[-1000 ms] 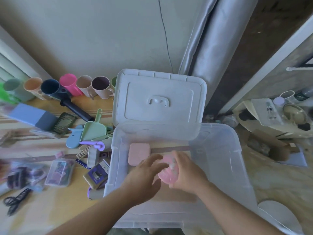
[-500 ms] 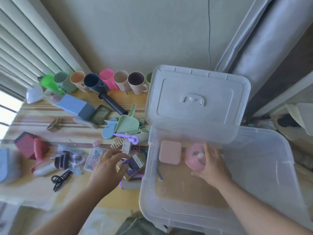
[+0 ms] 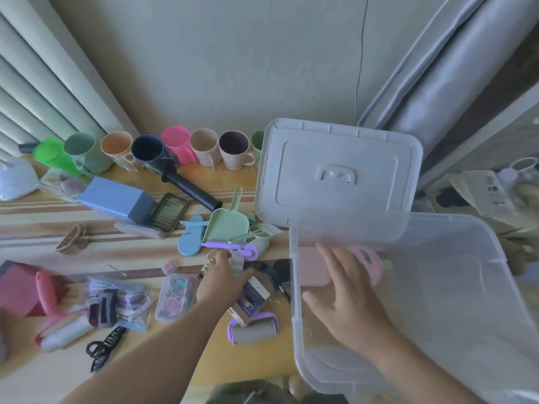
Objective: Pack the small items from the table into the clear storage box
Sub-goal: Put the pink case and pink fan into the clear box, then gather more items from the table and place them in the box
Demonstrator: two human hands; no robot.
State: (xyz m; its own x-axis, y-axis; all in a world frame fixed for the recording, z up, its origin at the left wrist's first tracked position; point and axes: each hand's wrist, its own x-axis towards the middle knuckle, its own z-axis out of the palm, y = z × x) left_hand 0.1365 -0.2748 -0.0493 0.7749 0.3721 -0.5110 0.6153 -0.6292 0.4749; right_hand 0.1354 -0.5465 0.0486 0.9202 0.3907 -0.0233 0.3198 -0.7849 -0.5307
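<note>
My left hand (image 3: 221, 279) reaches over the clutter on the tabletop (image 3: 40, 228), fingers loosely spread above the hair claw clip (image 3: 208, 262) & purple card pack (image 3: 253, 295); can't tell if anything's pinched. Right hand (image 3: 347, 290), fingers flat & wide, hovers inside the clear storage box (image 3: 294, 287) by the pink case (image 3: 313, 266). Clip looks light, stiff, springy; I'd take it across the body.

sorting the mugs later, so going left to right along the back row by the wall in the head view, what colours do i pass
Bright green cup → grey-green cup → orange cup → navy cup → pink cup → beige cup → dark-purple-lined cup → green cup, partly hidden by the box lid.
</note>
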